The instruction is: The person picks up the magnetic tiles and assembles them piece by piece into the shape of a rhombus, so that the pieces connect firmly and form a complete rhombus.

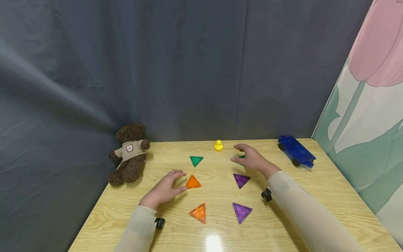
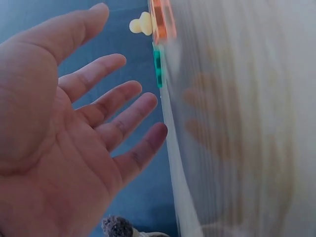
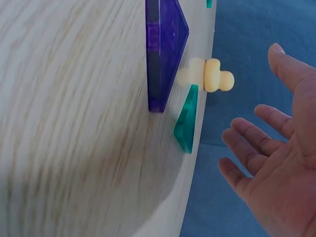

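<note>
In the head view my left hand [image 1: 165, 187] is held with fingers spread and thumb tip right beside an orange triangular tile [image 1: 193, 182]. My right hand [image 1: 250, 157] reaches over a green triangular tile [image 1: 241, 156] at the back, partly hiding it. Both hands hold nothing; the left wrist view shows the left palm [image 2: 69, 133] with parted fingers, and in the right wrist view the right fingers [image 3: 252, 143] are loosely extended near the green tile [image 3: 187, 121]. A dark purple triangular tile [image 1: 241, 180] lies just in front of the right hand.
Nearer on the wooden table [image 1: 126, 217] lie another orange tile [image 1: 199, 213] and a lighter purple tile [image 1: 241, 212]. A second green tile [image 1: 196, 160] and a yellow duck [image 1: 218, 145] are farther back. A brown teddy bear [image 1: 130, 154] sits left; a blue wheeled toy [image 1: 296, 151] stands right.
</note>
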Motion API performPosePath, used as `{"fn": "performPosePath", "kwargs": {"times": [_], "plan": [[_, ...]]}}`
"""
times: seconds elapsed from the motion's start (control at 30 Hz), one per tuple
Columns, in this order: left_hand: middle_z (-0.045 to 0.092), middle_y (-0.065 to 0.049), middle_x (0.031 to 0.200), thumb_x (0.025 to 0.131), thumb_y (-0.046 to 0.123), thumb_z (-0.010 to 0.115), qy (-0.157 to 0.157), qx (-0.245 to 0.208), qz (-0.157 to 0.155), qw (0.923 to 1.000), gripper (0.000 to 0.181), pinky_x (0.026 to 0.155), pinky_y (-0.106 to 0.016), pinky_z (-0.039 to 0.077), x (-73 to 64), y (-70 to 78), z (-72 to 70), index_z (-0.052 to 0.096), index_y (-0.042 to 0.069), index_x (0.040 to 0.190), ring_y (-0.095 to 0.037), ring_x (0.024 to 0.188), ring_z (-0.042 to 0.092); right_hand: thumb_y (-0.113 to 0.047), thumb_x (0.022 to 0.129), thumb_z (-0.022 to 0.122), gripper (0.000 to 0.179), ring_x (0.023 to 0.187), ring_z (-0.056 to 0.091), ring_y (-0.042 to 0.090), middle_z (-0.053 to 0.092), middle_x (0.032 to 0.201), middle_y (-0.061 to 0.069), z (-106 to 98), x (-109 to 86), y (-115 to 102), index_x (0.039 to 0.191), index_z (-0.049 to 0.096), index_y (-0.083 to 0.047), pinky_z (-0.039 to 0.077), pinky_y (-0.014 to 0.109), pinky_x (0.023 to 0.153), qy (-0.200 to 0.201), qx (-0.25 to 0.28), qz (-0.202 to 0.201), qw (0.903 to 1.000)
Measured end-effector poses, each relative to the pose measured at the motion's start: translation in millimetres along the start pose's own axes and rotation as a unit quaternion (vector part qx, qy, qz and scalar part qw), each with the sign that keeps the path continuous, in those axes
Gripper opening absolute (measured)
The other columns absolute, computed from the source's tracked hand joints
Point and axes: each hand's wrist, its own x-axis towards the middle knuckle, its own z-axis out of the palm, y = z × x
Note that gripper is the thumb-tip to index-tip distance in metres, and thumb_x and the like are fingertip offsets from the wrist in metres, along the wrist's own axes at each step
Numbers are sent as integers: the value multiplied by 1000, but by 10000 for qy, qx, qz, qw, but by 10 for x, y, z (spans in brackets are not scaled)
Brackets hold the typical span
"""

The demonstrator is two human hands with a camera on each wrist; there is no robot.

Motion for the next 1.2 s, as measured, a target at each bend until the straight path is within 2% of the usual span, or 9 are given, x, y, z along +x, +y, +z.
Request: {"fn": "performPosePath", "kwargs": {"times": [0.27, 0.53, 0.9, 1.03, 1.2], "plan": [[43, -11, 159, 103, 29, 71, -105, 205, 131, 9996, 53, 117, -57, 37, 40, 77, 54, 56, 12, 151, -35, 147, 41, -37, 100, 74, 70, 143, 44, 43, 46, 157, 18, 54, 66, -131, 156, 46, -4, 41, 59, 113, -253, -15, -180, 9995], [42, -9, 162, 106, 26, 66, -288, 317, 351, 9985, 47, 118, -55, 37, 54, 90, 103, 57, 9, 150, -34, 149, 39, -35, 100, 74, 68, 141, 47, 41, 49, 155, 17, 125, 144, -185, 154, 48, -3, 41, 58, 114, -306, -30, -218, 9993], [42, -5, 163, 107, 23, 63, -760, 613, 311, 9947, 46, 119, -54, 35, 12, 117, 132, 58, 8, 150, -33, 151, 36, -29, 102, 71, 60, 139, 49, 43, 52, 151, 19, 209, 205, -241, 151, 51, -1, 42, 58, 113, -420, -29, -236, 9988], [41, -5, 164, 106, 23, 65, -706, 725, 259, 9945, 48, 119, -55, 35, -8, 102, 126, 57, 9, 151, -35, 151, 36, -29, 102, 72, 58, 138, 50, 41, 54, 150, 17, 235, 224, -290, 150, 52, -3, 43, 57, 112, -451, -29, -269, 9986], [40, -6, 165, 105, 25, 66, -475, 720, 123, 9962, 50, 119, -56, 35, -15, 36, 124, 56, 9, 152, -36, 151, 35, -29, 101, 73, 58, 138, 50, 41, 54, 151, 15, 276, 243, -381, 150, 54, -4, 44, 56, 111, -475, 35, -334, 9983]]}}
